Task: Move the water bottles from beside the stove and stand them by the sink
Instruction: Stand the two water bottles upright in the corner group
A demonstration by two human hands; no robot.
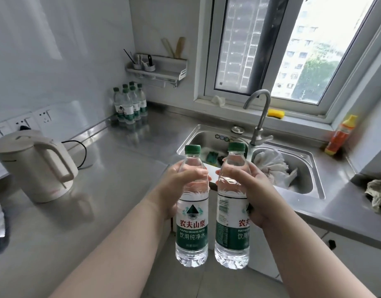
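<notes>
Two water bottles are held upright above the floor before the sink (310, 166): left hand (181, 186) wraps the left bottle (192, 211) at its shoulder, right hand (247, 188) clasps the right bottle (231, 214) likewise. Farther off, six bottles (130, 103) stand in the counter's corner.

Bare forearms, no sleeves — left hand (181, 186), right hand (247, 186)

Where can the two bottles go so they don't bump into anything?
Bare steel counter lies between the kettle and the sink, in front of the standing bottles. The back corner is crowded with those bottles. The sink holds cloths. Right of the sink, the orange bottle and a rag leave little room.
</notes>
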